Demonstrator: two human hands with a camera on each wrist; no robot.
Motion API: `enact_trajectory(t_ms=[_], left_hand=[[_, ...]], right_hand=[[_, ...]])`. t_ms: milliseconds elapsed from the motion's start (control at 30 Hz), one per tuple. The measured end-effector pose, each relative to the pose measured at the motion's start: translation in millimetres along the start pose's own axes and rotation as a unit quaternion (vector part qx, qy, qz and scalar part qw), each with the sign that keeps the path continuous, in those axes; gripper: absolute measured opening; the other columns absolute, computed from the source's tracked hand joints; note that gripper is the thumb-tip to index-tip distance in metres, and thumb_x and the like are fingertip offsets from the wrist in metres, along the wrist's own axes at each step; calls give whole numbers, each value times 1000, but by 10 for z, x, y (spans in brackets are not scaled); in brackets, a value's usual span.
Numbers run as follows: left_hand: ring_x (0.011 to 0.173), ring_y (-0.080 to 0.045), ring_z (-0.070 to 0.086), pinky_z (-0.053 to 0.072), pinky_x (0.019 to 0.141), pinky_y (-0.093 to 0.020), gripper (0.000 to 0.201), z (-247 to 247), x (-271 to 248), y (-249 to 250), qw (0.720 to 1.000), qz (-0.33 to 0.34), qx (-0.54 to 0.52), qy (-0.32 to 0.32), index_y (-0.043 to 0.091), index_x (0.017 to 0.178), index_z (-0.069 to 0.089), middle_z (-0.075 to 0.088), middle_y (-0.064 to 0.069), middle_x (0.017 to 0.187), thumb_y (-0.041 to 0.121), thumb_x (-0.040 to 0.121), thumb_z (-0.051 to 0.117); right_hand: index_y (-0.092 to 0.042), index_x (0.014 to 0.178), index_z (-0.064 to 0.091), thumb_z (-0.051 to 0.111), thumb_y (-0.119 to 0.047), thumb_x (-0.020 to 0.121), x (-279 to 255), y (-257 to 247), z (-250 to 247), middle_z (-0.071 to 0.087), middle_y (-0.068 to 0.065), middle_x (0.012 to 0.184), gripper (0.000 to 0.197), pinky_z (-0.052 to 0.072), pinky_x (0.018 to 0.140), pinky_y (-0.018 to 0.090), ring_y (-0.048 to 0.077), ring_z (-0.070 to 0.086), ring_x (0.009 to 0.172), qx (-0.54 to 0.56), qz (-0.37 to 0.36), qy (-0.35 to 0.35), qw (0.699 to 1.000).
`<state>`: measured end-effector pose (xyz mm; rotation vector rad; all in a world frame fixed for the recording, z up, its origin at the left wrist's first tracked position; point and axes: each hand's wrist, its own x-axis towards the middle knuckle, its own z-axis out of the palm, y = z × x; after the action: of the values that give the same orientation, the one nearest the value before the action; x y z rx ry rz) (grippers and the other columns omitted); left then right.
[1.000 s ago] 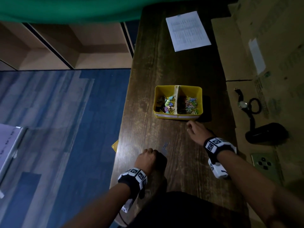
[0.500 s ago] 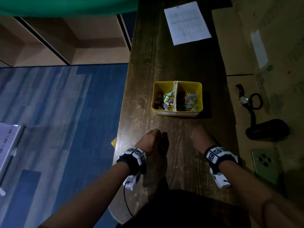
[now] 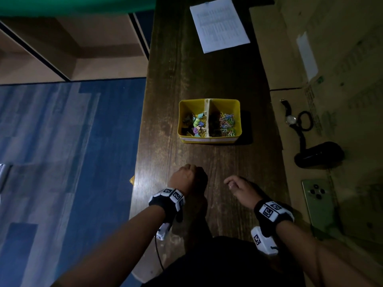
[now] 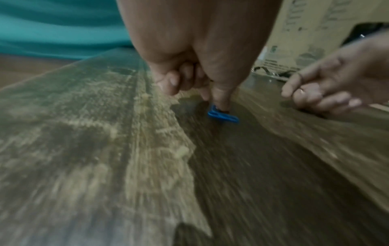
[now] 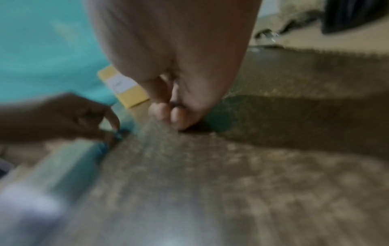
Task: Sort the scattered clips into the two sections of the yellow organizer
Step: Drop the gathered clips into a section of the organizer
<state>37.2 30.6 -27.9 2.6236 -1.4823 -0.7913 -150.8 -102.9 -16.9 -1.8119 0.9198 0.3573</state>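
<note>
The yellow organizer point(image 3: 209, 139) stands mid-table; its left section holds binder clips point(image 3: 195, 125), its right section coloured paper clips point(image 3: 227, 123). In front of it my left hand point(image 3: 198, 172) is curled knuckles-up over the wood. In the left wrist view its fingertips point(image 4: 221, 99) pinch a blue paper clip point(image 4: 223, 115) against the table. My right hand point(image 3: 230, 183) hovers beside it to the right, fingers loosely curled, with nothing seen in them. The right wrist view is blurred and shows the organizer point(image 5: 124, 86) behind my left hand point(image 5: 111, 131).
The dark wooden table point(image 3: 186, 69) is narrow, its left edge dropping to blue carpet. A printed sheet point(image 3: 219, 23) lies at the far end. On cardboard point(image 3: 331, 59) to the right lie a watch point(image 3: 291, 120), a black object point(image 3: 319, 154) and a phone point(image 3: 319, 201).
My right hand has drawn back from the organizer's front wall toward me. My left hand has moved forward onto the blue paper clip that lay just ahead of it.
</note>
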Motion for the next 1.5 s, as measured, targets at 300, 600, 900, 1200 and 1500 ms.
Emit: enact_trajectory(t_ms=[300, 600, 900, 1200, 1500], left_hand=[[99, -31, 60, 50, 81, -39, 38, -45, 38, 7, 993, 3, -82, -80, 10, 117, 51, 56, -13, 111, 33, 87, 59], [79, -35, 65, 46, 66, -33, 34, -282, -201, -262, 975, -17, -220, -7, 1, 116, 39, 66, -17, 92, 20, 93, 56], [84, -19, 63, 43, 75, -25, 6, -68, -430, -505, 943, -104, -315, -23, 24, 85, 55, 67, 1, 92, 21, 88, 59], [79, -19, 67, 53, 66, -27, 15, -248, -89, -211, 939, -87, -317, -104, 11, 103, 61, 69, -10, 96, 14, 92, 52], [73, -32, 66, 57, 61, -33, 23, -1106, 455, 387, 892, -22, -436, -113, 6, 100, 55, 66, -20, 92, -9, 88, 42]], right_hand=[[-18, 86, 57, 52, -36, 93, 159, -459, 316, 55, -6, 72, 20, 37, 60, 26, 11, 55, 68, -64, -28, -70, 995], [-12, 123, 48, 45, -19, 97, 414, -613, 750, 49, 11, 122, 27, 46, 88, 42, 28, 53, 110, -303, -165, -29, 938], [-7, 113, 50, 45, -16, 98, 319, -459, 683, 54, 13, 118, 19, 47, 88, 35, 25, 57, 105, -328, -123, -17, 936], [-12, 95, 49, 48, -13, 95, 493, -1146, -512, 56, 4, 95, 2, 39, 65, 26, 17, 54, 84, 3, -103, 185, 977], [-19, 128, 52, 42, -4, 92, 779, -1180, -1130, 55, 9, 131, 40, 43, 99, 34, 25, 52, 122, 54, -56, 227, 971]])
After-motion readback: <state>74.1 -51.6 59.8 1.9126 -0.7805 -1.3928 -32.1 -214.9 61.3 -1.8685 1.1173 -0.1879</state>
